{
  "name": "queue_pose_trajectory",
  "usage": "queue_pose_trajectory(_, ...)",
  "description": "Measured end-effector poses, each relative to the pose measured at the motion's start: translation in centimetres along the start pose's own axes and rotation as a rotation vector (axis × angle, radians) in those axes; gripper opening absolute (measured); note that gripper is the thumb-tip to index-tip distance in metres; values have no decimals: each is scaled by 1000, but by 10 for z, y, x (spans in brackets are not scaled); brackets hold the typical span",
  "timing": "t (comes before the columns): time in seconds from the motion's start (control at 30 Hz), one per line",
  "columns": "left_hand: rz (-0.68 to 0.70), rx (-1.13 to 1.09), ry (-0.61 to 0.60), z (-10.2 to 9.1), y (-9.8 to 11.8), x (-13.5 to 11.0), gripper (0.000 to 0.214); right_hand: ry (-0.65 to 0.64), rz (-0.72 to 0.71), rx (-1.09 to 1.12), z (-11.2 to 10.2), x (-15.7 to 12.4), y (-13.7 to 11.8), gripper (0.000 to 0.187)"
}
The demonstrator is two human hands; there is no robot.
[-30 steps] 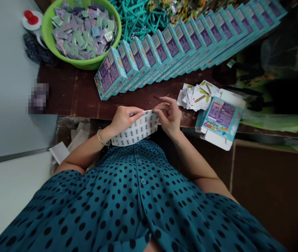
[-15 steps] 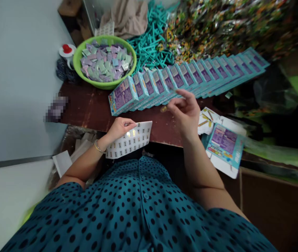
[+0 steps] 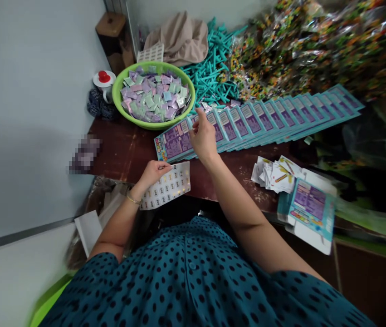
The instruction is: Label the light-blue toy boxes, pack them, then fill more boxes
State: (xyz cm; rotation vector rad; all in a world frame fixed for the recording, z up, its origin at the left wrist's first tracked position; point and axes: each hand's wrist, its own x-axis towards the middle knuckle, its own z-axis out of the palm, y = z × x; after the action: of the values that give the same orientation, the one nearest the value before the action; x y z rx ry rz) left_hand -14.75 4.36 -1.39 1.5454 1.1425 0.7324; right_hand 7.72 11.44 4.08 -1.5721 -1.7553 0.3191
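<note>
My left hand (image 3: 153, 172) pinches the top edge of a white sticker sheet (image 3: 167, 186) at the near edge of the dark wooden table (image 3: 124, 150). My right hand (image 3: 202, 136) reaches forward over the near end of a long overlapping row of teal and purple boxes (image 3: 257, 118). Its fingers are pressed together on the top of one of the first boxes (image 3: 174, 144); anything small between the fingertips is too tiny to make out.
A green bowl (image 3: 153, 93) of pastel packets stands at the back left, beside a cup with a red lid (image 3: 103, 81). Teal sticks (image 3: 213, 75) and printed bags (image 3: 298, 50) are heaped behind. Folded leaflets (image 3: 274, 172) and a flat box (image 3: 310, 206) lie at the right.
My right hand left the sticker sheet, lifted, then moved forward and left onto the first boxes of the row. My left hand kept the sheet. The view tilted up.
</note>
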Motion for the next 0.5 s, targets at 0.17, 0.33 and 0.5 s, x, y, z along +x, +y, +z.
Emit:
queue_pose_trajectory(0.17, 0, -53, 3, -5, -3, 8, 33, 163, 8, -119, -37, 1, 17, 53)
queue_pose_trajectory(0.33, 13, -162, -188, -12, 14, 2, 27, 140, 77, 150, -67, 8, 46, 29)
queue_pose_trajectory(0.5, 54, -173, -253, -8, 29, 7, 25, 113, 170, 102, -44, 11, 46, 20)
